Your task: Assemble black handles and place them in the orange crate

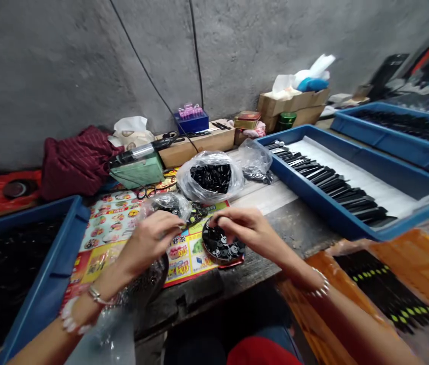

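The round dish [214, 260] sits on the table [298, 223] in front of me, at the near edge of the flyer [180, 268]. Being circular, it points no particular way; the small pieces [224, 248] inside it lie at mixed angles, their long axes crossing one another. They are mostly black, with silvery-white shapes catching the light, and they cover most of the dish's floor.

My right grip [250, 230] is above the far side of the dish, coming in from its right, with thumb and forefinger bent close together. A dark bit shows at those fingertips, but I cannot tell whether I am pinching a piece or only have the dish's black contents behind them. My left grip [155, 235] is to the left of the dish and apart from it, thumb and forefinger drawn nearly together and aimed towards it (the tips are too blurred for me to tell whether anything is caught there).

Beyond the dish stands an open clear plastic bag [186, 185] full of glossy black parts [212, 177]. Farther off, to the dish's right, a blue tray [313, 205] carries a long row of slim black strips [328, 185], set side by side on white lining.
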{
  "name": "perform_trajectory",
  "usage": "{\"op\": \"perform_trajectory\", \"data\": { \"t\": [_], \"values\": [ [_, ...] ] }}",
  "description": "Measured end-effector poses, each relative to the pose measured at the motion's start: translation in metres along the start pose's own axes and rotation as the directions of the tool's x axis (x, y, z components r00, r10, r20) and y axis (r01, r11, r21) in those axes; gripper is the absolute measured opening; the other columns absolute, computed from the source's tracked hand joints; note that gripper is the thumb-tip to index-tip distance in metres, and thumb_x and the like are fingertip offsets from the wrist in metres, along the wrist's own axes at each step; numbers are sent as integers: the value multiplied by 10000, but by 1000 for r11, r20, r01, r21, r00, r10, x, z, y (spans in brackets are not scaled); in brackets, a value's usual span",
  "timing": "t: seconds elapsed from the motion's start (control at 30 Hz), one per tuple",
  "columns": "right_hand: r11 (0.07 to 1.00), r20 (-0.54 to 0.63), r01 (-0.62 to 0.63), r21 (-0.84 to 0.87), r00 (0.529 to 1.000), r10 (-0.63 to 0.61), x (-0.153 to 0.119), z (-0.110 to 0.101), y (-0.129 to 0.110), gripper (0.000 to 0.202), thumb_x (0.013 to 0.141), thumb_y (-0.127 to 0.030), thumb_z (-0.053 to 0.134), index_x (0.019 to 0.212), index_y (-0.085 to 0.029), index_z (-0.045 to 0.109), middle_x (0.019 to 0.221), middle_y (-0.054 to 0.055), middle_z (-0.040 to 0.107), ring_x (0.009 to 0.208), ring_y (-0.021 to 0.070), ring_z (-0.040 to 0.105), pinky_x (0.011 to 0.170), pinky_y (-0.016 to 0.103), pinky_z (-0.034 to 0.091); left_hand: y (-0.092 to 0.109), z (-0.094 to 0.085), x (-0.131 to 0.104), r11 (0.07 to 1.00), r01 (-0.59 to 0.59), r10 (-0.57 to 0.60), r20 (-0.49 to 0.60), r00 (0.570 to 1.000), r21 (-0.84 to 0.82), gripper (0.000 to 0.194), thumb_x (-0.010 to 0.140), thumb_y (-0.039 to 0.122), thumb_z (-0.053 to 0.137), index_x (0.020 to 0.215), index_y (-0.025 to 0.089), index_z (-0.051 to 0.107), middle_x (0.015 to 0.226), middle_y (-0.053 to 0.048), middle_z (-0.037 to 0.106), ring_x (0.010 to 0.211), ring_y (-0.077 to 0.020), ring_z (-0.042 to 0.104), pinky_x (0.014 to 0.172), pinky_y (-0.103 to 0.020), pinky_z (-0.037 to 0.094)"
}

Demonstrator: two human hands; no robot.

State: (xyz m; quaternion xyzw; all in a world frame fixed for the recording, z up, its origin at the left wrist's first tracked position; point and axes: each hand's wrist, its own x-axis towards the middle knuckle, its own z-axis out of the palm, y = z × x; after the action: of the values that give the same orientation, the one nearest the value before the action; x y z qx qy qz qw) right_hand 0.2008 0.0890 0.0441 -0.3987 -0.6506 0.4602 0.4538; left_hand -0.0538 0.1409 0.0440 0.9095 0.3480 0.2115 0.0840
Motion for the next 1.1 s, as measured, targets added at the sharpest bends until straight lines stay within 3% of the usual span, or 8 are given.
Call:
{"op": "perform_trajectory", "data": {
  "t": [0.07, 0.2, 0.37, 0.53, 0.8, 1.1],
  "values": [
    [966, -49, -161, 202, 984, 174, -39, -1, 5, 326, 903, -431, 555, 920, -133, 685, 749, 52, 695, 490, 96, 529, 480, 205, 431, 26, 14, 10, 992, -119, 122, 71, 990, -43, 218, 918, 165, 474, 983, 173, 682, 951, -85, 698, 908, -211, 611, 798, -330, 511],
    [828, -100, -404, 389, 875, 474, -114, 11, 41, 462, 855, -569, 576, 931, -126, 680, 585, 23, 622, 396, 66, 383, 396, 192, 267, 52, 46, 28, 971, -238, 239, 180, 954, -23, 255, 906, 95, 451, 1028, 152, 668, 966, -101, 666, 929, -224, 565, 807, -343, 505],
    [730, 37, -561, 390, 802, 596, -173, 41, 85, 596, 801, -691, 550, 887, -119, 693, 521, 4, 563, 388, 59, 291, 406, 206, 206, 59, 66, 39, 969, -245, 235, 240, 942, 13, 272, 887, 78, 468, 1051, 158, 670, 1002, -110, 629, 972, -232, 536, 836, -351, 499],
    [723, 115, -566, 395, 812, 572, -187, 60, 93, 564, 798, -666, 580, 890, -124, 708, 541, 4, 576, 471, 103, 410, 513, 233, 309, 61, 69, 39, 976, -213, 198, 242, 950, 38, 232, 875, 59, 474, 959, 137, 676, 953, -109, 618, 925, -225, 535, 808, -344, 495],
    [680, 171, -606, 412, 785, 596, -188, 67, 94, 544, 786, -646, 603, 931, -132, 704, 568, 4, 592, 481, 110, 421, 496, 219, 271, 63, 70, 37, 977, -212, 203, 194, 960, 23, 246, 899, 77, 425, 893, 143, 661, 892, -102, 621, 864, -213, 536, 764, -344, 495],
    [673, 228, -633, 382, 770, 595, -194, 68, 103, 587, 765, -678, 601, 934, -125, 698, 584, 14, 579, 518, 128, 459, 520, 229, 311, 60, 72, 35, 973, -218, 195, 242, 950, 76, 320, 848, 26, 446, 1028, 160, 675, 933, -102, 597, 895, -218, 532, 777, -333, 489]
  ]
}}
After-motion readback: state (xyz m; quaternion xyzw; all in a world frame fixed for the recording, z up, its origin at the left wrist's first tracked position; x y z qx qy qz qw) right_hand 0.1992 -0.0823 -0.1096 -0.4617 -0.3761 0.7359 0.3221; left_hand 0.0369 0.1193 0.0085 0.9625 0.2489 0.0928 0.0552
